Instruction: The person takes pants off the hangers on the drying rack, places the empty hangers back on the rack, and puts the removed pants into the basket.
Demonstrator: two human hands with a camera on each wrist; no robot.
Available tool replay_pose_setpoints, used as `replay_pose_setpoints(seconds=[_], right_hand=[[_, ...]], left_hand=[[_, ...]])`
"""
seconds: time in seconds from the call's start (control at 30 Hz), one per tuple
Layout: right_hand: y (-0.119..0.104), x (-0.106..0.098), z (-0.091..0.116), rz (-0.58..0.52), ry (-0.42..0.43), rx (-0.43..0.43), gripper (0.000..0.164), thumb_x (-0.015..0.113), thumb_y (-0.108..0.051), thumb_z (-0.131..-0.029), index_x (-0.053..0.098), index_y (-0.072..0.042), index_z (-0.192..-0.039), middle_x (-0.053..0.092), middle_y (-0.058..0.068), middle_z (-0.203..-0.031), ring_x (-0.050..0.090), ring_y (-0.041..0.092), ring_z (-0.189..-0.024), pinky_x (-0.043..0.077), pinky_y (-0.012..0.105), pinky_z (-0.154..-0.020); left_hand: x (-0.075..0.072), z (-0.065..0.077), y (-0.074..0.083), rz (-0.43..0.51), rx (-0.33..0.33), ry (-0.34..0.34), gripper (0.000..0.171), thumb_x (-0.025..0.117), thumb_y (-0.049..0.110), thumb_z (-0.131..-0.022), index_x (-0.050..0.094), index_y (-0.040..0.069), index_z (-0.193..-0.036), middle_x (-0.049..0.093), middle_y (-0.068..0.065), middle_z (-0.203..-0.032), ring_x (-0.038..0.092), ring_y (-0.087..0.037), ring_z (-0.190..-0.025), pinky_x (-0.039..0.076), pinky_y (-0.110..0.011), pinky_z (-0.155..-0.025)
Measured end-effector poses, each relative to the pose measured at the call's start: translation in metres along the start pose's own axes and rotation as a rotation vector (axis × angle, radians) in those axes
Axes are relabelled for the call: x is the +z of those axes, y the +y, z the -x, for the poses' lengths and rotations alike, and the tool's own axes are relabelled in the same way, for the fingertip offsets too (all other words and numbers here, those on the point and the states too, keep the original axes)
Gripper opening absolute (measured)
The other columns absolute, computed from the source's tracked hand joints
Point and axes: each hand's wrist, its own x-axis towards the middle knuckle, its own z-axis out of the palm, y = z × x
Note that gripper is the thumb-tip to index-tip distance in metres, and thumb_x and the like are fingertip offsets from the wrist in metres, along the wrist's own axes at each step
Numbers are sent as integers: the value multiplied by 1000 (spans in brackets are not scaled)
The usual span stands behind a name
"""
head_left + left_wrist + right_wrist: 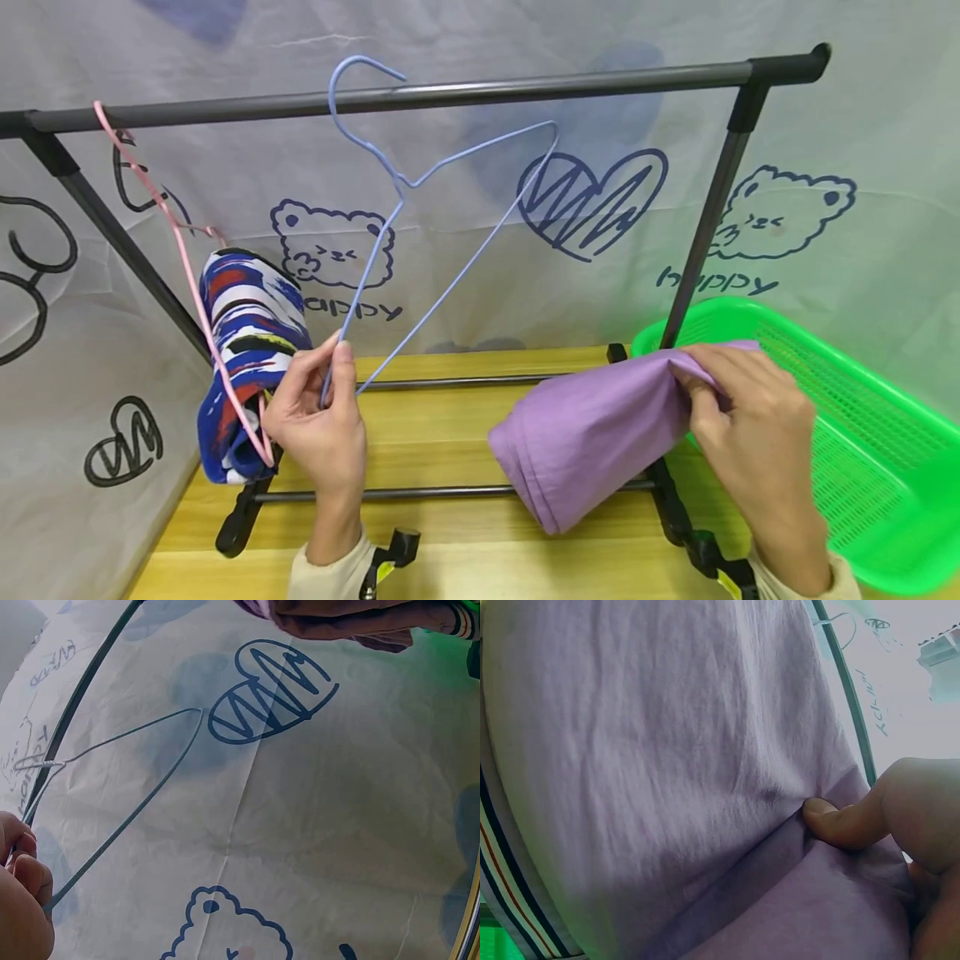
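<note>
My left hand [318,417] pinches blue hanger [368,272], right hand [757,433] grips purple cloth [592,437]; striped cloth [253,308] beside my left, basket [862,471] beside my right.

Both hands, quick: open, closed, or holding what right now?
Left hand: closed, pinching a thin light-blue wire clothes hanger.
Right hand: closed, gripping a folded purple fabric bundle.

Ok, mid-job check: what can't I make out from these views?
- Head view: part of the blue hanger's lower end, hidden by the left hand.
- Head view: the right hand's fingertips, hidden by the purple cloth.
- Head view: the green basket's far right side, cut off by the right edge.
- Right wrist view: the rest of the striped band, cut off by the left edge.
</note>
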Motion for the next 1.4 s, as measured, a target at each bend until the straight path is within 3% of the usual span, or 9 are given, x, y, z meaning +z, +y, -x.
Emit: replay_pose_setpoints(seconds=[0.2, 0.43, 0.63, 0.8, 0.97, 1.17, 1.4], right_hand=[[0, 6, 1, -29, 62, -7, 17, 73, 2, -85, 79, 1, -101, 76, 15, -96, 69, 37, -91, 49, 44, -87], [1, 7, 2, -16, 52, -18, 14, 72, 1, -85, 79, 1, -98, 76, 15, -92, 69, 37, -86, 49, 49, -80], [1, 6, 2, -1, 24, -18, 16, 72, 2, -85, 79, 2, -99, 76, 16, -93, 69, 37, -85, 52, 55, -76], [1, 4, 3, 3, -2, -12, 17, 72, 2, -85, 79, 2, -100, 76, 17, -95, 70, 38, -87, 52, 54, -77], [1, 3, 2, 9, -28, -11, 18, 71, 2, -85, 79, 3, -101, 76, 16, -95, 70, 38, -89, 53, 54, -78], [0, 2, 2, 9, -32, -13, 24, 64, 5, -83, 79, 2, -102, 76, 16, -96, 70, 37, -90, 53, 53, -78], [-2, 3, 2, 6, -51, -17, 27, 62, 6, -82, 79, 1, -102, 76, 16, -96, 70, 37, -89, 54, 53, -77]], left_hand=[[1, 3, -2, -33, -40, -32, 11, 72, -11, -89, 73, -16, -99, 67, -8, -80, 53, -8, -62, 38, -13, -53], [1, 4, 0, -110, -35, -76, 11, 71, -7, -91, 74, -13, -101, 62, -6, -77, 44, -9, -58, 34, -16, -52], [-1, -1, 7, -239, -12, -100, 19, 73, -7, -91, 76, -8, -109, 66, -5, -93, 57, -16, -79, 48, -17, -64], [0, -4, 20, -371, 93, -113, 33, 75, -11, -87, 74, -3, -119, 69, -16, -107, 62, -22, -99, 51, -22, -82], [6, -4, 34, -502, 249, -94, 30, 79, -3, -85, 77, 1, -115, 71, -19, -114, 63, -32, -110, 45, -32, -96], [14, -2, 55, -531, 360, -37, 25, 79, 2, -84, 79, 2, -109, 74, -16, -112, 61, -39, -110, 39, -43, -102], [21, 6, 74, -514, 442, -8, 19, 78, 4, -83, 80, 0, -102, 76, -17, -101, 63, -43, -101, 38, -42, -99]])
